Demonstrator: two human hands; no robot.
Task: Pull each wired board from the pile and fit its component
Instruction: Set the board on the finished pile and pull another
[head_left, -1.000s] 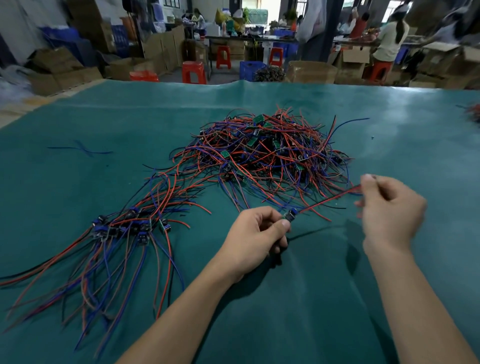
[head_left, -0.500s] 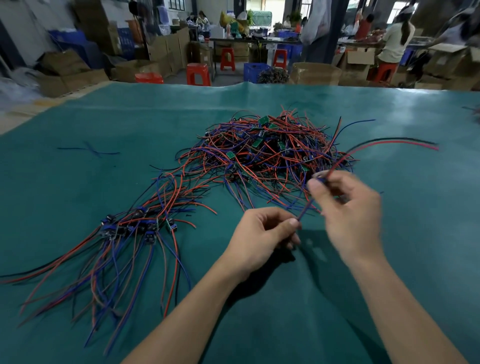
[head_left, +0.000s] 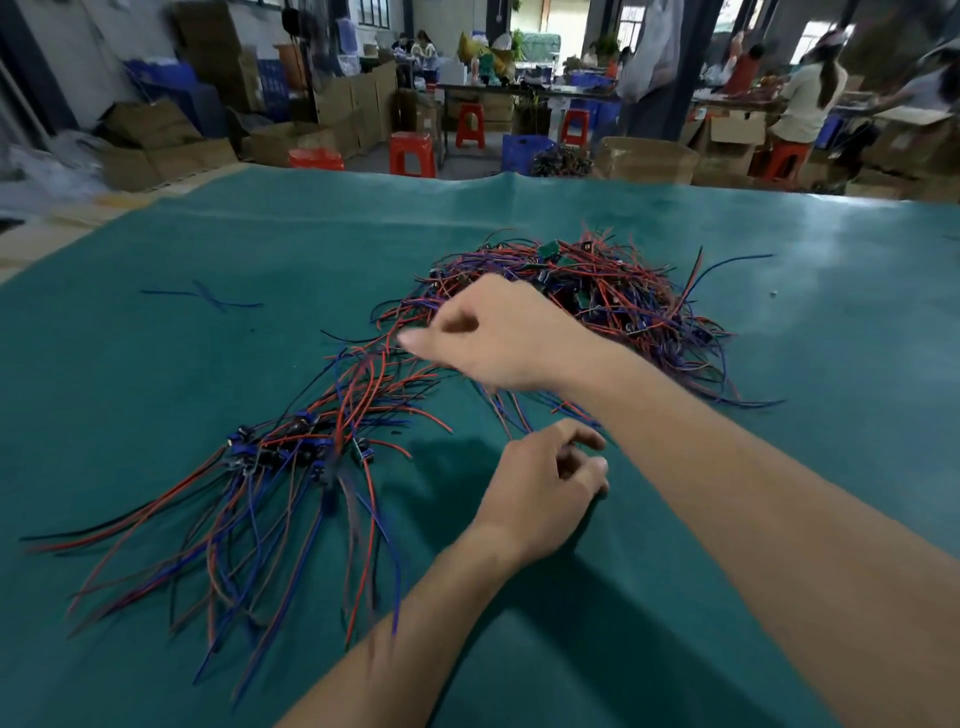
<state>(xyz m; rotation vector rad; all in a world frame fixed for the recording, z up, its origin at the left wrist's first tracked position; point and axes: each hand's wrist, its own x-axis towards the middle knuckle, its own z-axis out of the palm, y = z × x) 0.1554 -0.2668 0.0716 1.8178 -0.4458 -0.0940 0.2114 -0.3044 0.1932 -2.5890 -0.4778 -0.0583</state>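
The tangled pile of red and blue wired boards (head_left: 597, 296) lies in the middle of the green table cover (head_left: 208, 249). My right hand (head_left: 498, 338) reaches left across the pile's near edge, its index finger pointing left, and I see nothing in it. A motion-blurred wired board (head_left: 348, 493) lies over the sorted group of boards (head_left: 291, 452) at the left. My left hand (head_left: 545, 488) rests on the cover below the right one with its fingers curled in. No wire or part shows in its grip.
Two loose blue wires (head_left: 208, 299) lie at the far left of the cover. Beyond the table's far edge stand red stools (head_left: 413, 153), cardboard boxes (head_left: 644, 158) and people at other benches.
My right hand swung from the right side across to the left and no longer holds the red and black wires. My left hand let go of the board's end; a wired board now lies blurred on the sorted group.
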